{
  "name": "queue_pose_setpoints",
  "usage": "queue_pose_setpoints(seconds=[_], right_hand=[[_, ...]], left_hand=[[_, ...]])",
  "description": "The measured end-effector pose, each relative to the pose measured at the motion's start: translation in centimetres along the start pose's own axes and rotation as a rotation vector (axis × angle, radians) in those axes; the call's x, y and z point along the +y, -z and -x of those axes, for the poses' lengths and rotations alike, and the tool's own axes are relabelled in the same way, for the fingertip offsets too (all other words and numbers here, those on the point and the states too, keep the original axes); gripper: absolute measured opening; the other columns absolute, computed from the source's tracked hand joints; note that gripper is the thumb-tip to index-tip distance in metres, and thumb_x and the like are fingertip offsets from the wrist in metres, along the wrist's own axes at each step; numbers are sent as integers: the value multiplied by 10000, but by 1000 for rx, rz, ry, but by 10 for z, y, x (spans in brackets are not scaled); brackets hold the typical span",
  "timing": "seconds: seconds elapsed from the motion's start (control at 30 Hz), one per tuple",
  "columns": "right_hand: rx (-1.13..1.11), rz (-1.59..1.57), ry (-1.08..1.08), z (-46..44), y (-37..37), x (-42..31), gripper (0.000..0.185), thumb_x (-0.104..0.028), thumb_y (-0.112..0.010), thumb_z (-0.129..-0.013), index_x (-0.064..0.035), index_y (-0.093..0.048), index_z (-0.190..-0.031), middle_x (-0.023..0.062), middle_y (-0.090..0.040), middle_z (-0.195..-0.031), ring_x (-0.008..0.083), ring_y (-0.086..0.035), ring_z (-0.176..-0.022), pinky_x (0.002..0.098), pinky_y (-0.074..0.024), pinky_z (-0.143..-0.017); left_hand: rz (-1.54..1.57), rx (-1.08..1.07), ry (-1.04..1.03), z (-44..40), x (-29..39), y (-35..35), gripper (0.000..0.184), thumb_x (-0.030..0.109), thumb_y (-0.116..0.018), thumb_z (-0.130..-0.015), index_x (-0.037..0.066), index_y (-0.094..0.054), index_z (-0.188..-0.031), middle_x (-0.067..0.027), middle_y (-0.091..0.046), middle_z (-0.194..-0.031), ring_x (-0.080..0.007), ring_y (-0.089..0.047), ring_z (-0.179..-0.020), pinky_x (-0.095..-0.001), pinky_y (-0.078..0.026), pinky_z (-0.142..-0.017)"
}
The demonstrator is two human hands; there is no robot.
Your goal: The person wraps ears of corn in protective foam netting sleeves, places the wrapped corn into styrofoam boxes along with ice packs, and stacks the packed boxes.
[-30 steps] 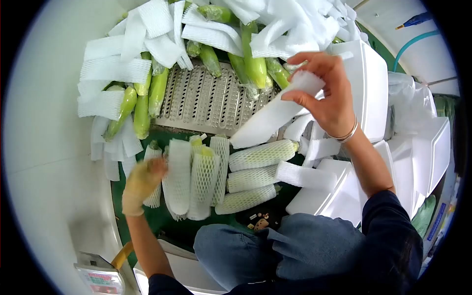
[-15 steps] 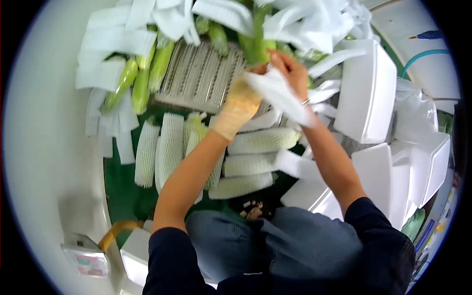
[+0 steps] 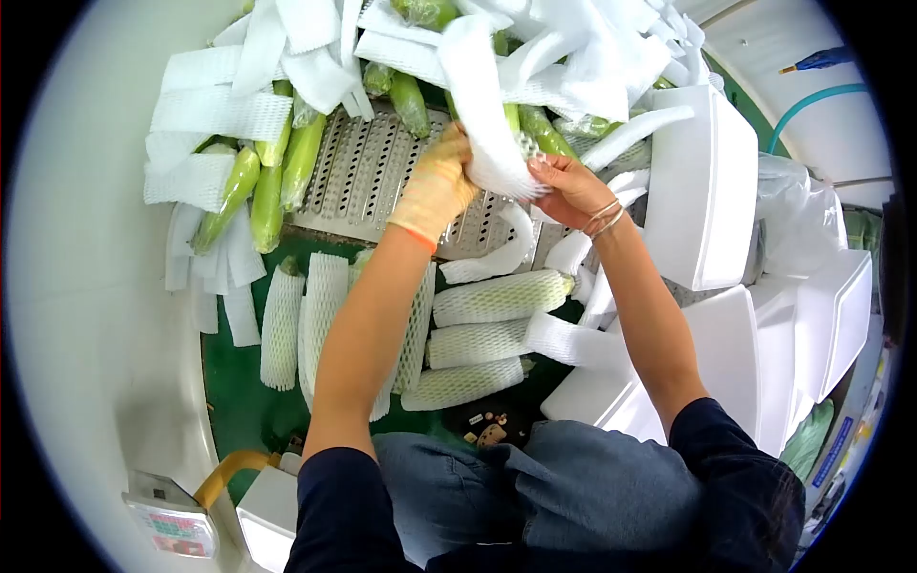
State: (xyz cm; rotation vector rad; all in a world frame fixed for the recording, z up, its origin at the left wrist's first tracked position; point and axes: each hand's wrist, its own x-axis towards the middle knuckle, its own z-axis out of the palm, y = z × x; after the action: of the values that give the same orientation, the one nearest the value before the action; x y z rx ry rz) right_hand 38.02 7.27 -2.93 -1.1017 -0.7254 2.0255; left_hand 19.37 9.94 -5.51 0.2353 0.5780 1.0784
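A white foam net sleeve stands raised between my hands, its lower end slightly blurred. My left hand, in a pale yellow glove with an orange cuff, closes on the sleeve's left edge. With bent fingers, my right hand pinches the sleeve's lower right end; it is bare, with bands at the wrist. Just beyond the sleeve lie film-wrapped green zucchini. Below my hands, several zucchini in foam nets rest on the green floor. Whether anything is inside the held sleeve is hidden.
A perforated metal plate lies under the hands. Loose foam sleeves and wrapped zucchini cover the left and far side. White foam boxes stand at the right. A scale sits at lower left.
My hands have come lower and nearer, and spread apart. The sleeve has swung from slanting down over my right wrist to standing upright between both hands.
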Motion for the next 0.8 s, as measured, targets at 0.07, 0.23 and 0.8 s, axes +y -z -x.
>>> queue_pose_setpoints(seconds=[0.07, 0.23, 0.8], right_hand=[[-21, -177, 243, -8, -12, -4, 244, -227, -556, -927, -21, -556, -1057, 39, -605, -1099, 145, -531, -1060, 340, -427, -898], [655, 795, 365, -55, 7, 15, 487, -310, -642, -839, 79, -524, -1109, 144, -654, -876, 209, -618, -741, 316, -478, -656], [507, 397, 144, 8, -93, 40, 366, -269, -625, -805, 50, -591, -630, 4, -492, -514, 87, -431, -460, 285, -331, -437]], left_hand=[[-328, -71, -366, -81, -9, 40, 283, 139, -557, -872, 34, -521, -1132, -93, -599, -1049, -215, -595, -931, -359, -481, -825], [-1252, 399, -621, -108, -26, 30, 469, 375, -614, -807, 9, -535, -1088, -180, -636, -989, -310, -623, -886, -369, -481, -792], [14, 360, 180, 128, -5, 8, 342, 280, -436, -945, 54, -551, -1174, -58, -629, -1126, -213, -592, -1045, -321, -475, -895]])
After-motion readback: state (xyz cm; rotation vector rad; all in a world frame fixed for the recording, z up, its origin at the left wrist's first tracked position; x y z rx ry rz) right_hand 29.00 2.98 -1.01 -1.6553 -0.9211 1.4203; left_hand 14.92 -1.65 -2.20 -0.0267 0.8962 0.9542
